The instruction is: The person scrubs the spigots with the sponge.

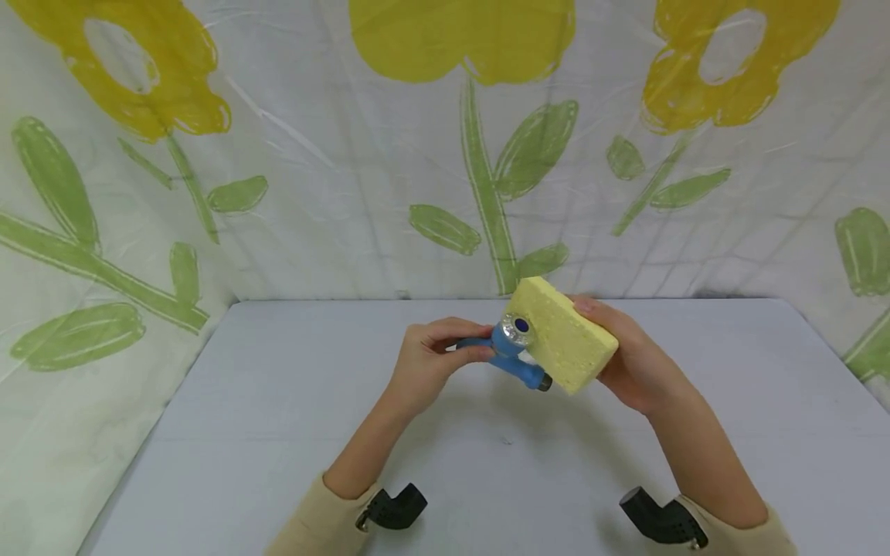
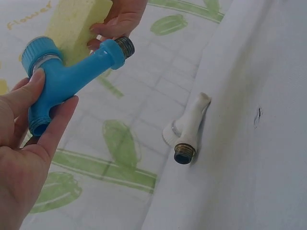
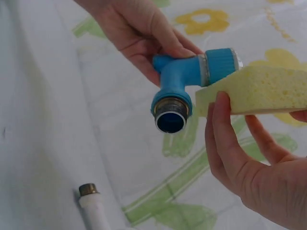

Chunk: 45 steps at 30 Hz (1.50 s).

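In the head view my left hand (image 1: 433, 367) pinches a blue plastic water tap (image 1: 516, 364) above the table. Its ribbed round knob has a silvery end face with a dark blue centre, and its threaded metal inlet points away from the hand. My right hand (image 1: 643, 367) grips a thick yellow sponge (image 1: 566, 336) by its edges. In the right wrist view the sponge (image 3: 268, 88) lies against or just beside the tap's knob (image 3: 221, 66); exact contact is hard to tell. The left wrist view shows the tap's open spout (image 2: 39, 127) near my palm.
A second tap, white with a brass-coloured threaded end (image 2: 188, 122), lies on the pale table in both wrist views. The table (image 1: 229, 401) meets a white sheet (image 1: 313, 232) painted with yellow flowers and green leaves. Black wrist mounts (image 1: 396, 508) sit at the beige sleeves.
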Each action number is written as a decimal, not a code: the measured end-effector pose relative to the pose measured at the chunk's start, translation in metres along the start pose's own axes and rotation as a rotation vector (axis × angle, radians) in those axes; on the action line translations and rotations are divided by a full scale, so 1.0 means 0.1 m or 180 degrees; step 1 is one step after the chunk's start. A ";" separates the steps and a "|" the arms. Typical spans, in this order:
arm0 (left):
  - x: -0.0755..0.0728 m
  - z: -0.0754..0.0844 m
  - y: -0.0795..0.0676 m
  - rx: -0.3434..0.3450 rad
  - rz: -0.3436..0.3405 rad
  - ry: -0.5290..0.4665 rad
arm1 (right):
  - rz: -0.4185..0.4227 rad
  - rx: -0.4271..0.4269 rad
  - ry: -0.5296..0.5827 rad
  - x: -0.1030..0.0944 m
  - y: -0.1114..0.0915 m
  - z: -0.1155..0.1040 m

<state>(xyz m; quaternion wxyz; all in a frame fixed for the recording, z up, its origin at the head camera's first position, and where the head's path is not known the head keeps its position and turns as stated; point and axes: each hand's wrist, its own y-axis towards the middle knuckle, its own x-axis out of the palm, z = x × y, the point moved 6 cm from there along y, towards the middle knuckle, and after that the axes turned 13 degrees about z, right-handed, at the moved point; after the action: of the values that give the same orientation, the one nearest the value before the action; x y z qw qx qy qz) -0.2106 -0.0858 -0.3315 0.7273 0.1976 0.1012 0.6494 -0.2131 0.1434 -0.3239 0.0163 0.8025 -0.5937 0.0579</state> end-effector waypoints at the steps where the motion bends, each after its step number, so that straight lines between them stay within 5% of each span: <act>1: -0.01 0.00 0.00 -0.0012 0.0027 -0.0002 | -0.0018 0.0003 -0.0011 0.00 0.00 0.00; 11: 0.00 -0.03 0.00 -0.0138 -0.0004 -0.0201 | -0.0021 0.0030 -0.0007 0.04 0.00 0.02; 24: 0.00 0.03 -0.01 -0.0077 -0.0196 0.0351 | -0.0166 0.0178 -0.0697 -0.13 -0.05 -0.03; 33: -0.10 0.02 0.02 -0.0395 0.0175 0.0354 | -0.0244 0.0119 -0.1335 -0.12 -0.07 -0.07; 41: -0.12 -0.03 0.02 -0.0794 0.0362 -0.0063 | -0.0283 0.0025 -0.1271 -0.10 -0.07 -0.07; 45: -0.11 -0.05 0.02 -0.0743 0.0343 0.0058 | -0.0262 -0.0027 -0.1289 -0.10 -0.07 -0.08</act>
<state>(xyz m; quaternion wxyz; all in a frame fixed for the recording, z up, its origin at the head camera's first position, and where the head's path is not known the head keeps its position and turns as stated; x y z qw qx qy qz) -0.2165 -0.0953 -0.3364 0.7085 0.1108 0.0207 0.6966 -0.2102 0.1560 -0.3170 -0.0977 0.8212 -0.5518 -0.1078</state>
